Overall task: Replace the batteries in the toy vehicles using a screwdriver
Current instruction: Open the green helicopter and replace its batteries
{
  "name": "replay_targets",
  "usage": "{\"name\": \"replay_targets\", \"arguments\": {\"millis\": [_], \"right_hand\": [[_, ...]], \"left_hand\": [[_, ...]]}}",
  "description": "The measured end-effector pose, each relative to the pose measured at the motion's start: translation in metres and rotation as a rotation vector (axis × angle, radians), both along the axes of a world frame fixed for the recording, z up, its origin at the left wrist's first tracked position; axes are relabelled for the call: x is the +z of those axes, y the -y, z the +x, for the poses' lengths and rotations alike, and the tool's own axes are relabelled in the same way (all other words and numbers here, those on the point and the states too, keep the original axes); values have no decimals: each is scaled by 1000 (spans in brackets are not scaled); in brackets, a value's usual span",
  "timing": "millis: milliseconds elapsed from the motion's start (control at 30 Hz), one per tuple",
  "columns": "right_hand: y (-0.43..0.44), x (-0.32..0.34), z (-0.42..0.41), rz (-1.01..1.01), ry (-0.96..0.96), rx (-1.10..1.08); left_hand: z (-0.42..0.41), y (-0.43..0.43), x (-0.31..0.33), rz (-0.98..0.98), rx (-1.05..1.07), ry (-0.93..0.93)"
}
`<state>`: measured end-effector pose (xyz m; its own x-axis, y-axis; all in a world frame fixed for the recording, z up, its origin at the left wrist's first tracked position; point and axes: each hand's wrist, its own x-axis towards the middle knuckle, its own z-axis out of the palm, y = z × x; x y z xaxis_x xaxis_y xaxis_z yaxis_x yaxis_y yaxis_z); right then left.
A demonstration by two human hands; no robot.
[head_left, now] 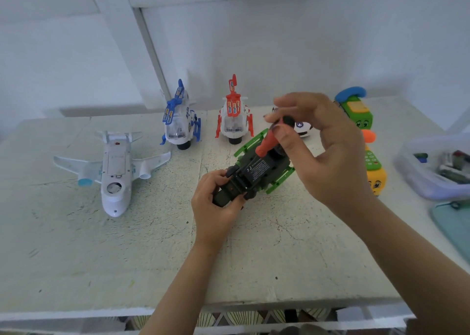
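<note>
On the desk [127,258], your left hand [216,202] grips the overturned green vehicle [256,172]; your right hand [323,146] pinches the screwdriver [267,144] set on it — blue helicopter [178,121] and red helicopter [234,116] just beyond, white plane [114,172] left, plastic box [432,167] right.

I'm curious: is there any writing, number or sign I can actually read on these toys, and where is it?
"CE": on the black label under the dark green toy vehicle, gripped by the left hand.
Fine print on that label: too small to read.
Purple mark on the white round toy: perhaps "6", blurred.
Keypad of the yellow toy phone: unreadable.
On the screwdriver in the right hand: no text shows.
</note>
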<state>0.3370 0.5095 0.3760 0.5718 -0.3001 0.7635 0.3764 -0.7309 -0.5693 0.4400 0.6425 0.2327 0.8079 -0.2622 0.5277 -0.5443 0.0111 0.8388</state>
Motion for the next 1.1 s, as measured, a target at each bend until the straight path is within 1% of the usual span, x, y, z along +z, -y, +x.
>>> {"name": "replay_targets", "arguments": {"millis": [100,167,300,433,533,633,733,867,933,1033,1100], "right_hand": [[3,2,-1,-34,-73,44],[5,3,-1,-22,-91,62],[6,5,1,49,-66,20],[5,9,3,15,-45,-2],[5,13,3,16,-77,51],[8,10,3,-23,-105,20],[6,6,4,-11,-114,4],[4,6,7,43,-76,-9],[3,7,9,38,-66,-10],[4,8,11,64,-121,28],[2,7,10,29,-126,37]], "left_hand": [[-1,0,1,2,1,15],[-1,-1,0,-6,0,6],[-2,0,1,-20,-3,-10],[-2,0,1,-15,0,-4],[-2,0,1,-10,7,4],[-3,1,2,-8,2,1],[-3,1,3,-19,5,-7],[-2,1,2,-12,7,-8],[-2,0,2,-12,3,-12],[-2,0,1,-6,6,-10],[-2,0,0,-12,5,-18]]}}
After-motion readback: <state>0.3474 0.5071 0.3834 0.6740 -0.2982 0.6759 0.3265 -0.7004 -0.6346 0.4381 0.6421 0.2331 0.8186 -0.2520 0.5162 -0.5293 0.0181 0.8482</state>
